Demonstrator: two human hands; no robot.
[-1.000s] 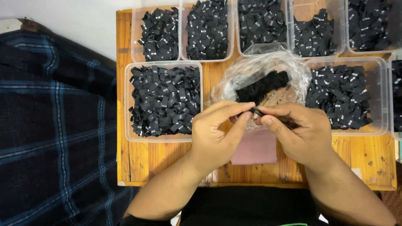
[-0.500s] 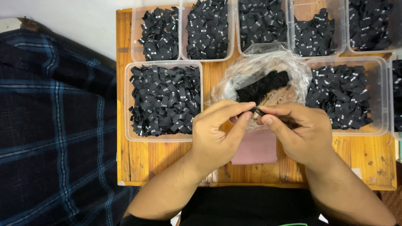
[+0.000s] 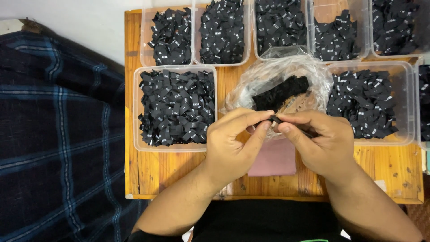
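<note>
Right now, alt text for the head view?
Two bare hands, left hand and right hand, pinch a small black label between their fingers over a wooden table. Behind them lies a clear plastic bag of black pieces, with clear tubs of black labels around; plaid cloth is left.

Your worktop (image 3: 394,172) is warm orange-brown wood with darker grain; the clear tubs (image 3: 174,145) on it are packed with black fabric tags (image 3: 177,107) flecked with small white marks; the see-through bag (image 3: 280,74) holds a black bundle (image 3: 280,92). Under your hands lies a dusty-pink patch (image 3: 274,157); left of the worktop you have a navy cloth (image 3: 53,134) checked in lighter blue lines.
</note>
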